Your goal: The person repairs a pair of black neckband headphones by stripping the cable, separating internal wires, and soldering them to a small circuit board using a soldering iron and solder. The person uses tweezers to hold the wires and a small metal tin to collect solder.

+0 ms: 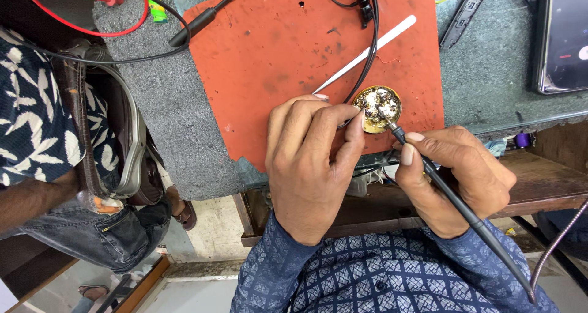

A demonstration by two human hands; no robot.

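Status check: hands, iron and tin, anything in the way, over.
Right hand holds iron, tip in tin. Left hand beside tin, grip hidden. Black cable and white stick lie close behind.

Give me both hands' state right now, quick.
Left hand: fingers curled shut, pinching beside the round brass tin; what it grips is hidden.
Right hand: closed on the black soldering iron, tip in the tin.

dark blue sleeves, pale diamond lattice pattern, buttoned front

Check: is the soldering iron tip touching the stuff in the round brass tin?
Touching. Head view shows the soldering iron tip resting in the round brass tin.
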